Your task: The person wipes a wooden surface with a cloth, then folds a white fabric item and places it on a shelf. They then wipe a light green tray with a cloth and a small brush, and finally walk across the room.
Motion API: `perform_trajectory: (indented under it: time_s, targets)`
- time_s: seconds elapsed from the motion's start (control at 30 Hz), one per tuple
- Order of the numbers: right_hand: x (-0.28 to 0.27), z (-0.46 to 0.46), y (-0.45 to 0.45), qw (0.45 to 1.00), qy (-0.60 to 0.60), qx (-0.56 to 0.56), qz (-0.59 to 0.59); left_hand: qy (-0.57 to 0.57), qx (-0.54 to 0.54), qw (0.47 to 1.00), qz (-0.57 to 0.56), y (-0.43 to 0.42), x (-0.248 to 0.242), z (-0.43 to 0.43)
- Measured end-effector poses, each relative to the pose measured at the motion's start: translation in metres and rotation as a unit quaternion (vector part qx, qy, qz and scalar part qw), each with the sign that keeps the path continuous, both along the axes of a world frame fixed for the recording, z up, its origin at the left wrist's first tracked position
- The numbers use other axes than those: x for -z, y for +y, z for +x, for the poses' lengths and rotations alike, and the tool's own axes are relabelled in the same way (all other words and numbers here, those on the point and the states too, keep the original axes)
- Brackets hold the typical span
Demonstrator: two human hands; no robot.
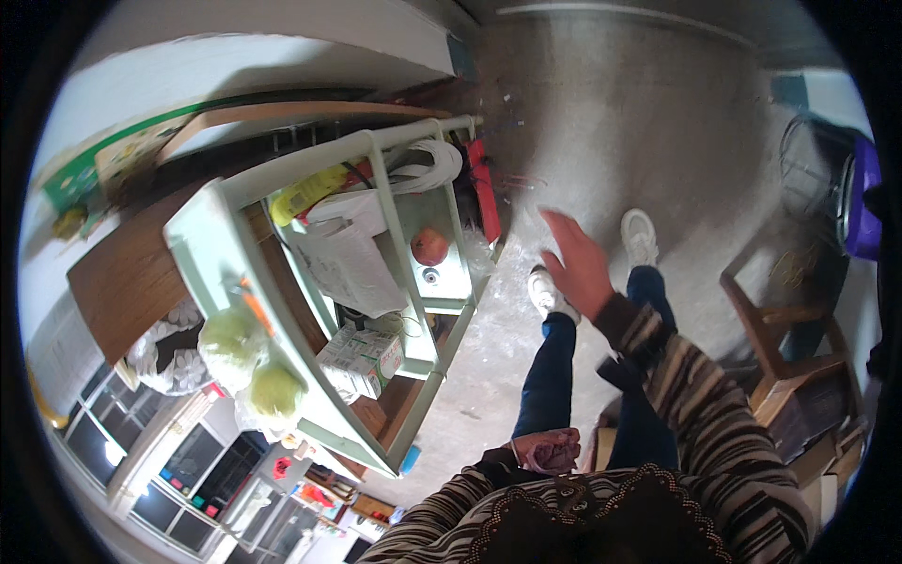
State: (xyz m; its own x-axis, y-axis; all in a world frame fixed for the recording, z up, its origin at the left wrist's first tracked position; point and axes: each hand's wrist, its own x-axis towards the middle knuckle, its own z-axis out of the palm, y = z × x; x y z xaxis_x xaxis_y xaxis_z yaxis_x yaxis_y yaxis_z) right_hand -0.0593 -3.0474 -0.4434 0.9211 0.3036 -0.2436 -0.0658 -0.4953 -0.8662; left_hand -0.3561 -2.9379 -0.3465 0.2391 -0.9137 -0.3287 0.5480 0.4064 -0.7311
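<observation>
My right hand [581, 268] reaches out over the concrete floor with the thumb apart from the fingers, and nothing is in it. It is blurred and covers part of a white shoe [542, 290]. Close against my body, my left hand [527, 445] is closed around what looks like a crumpled mauve cloth [557, 450]. To the left stands a pale green shelf rack [380, 166]. On it are a round reddish fruit [429, 246], a coil of white cable [440, 163], a printed carton [366, 358] and a white plastic bag [349, 264].
Bagged green fruits [275, 390] rest on the rack's near-left panel. A red flat object [483, 190] projects at its far end. Rightward are a wooden chair [771, 345] and a purple container [865, 201]. Concrete floor [599, 106] stretches ahead towards a wall.
</observation>
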Motion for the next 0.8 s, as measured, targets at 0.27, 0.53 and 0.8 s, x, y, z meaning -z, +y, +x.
perform_trajectory:
  time_s: [0.27, 0.53, 0.8]
  targets:
    - [-0.13, -0.072, -0.107, 0.994, 0.058, -0.061, -0.063, -0.164, 0.213, 0.94, 0.212, -0.032, 0.004, -0.008]
    - [-0.253, -0.071, -0.115, 0.972, 0.022, -0.232, -0.034, -0.236, 0.067, 0.855, 0.457, -0.039, -0.039, 0.043]
    - [-0.365, -0.028, -0.078, 0.883, -0.214, -0.412, 0.065, -0.3, -0.256, 0.798, 0.456, -0.012, -0.215, 0.168]
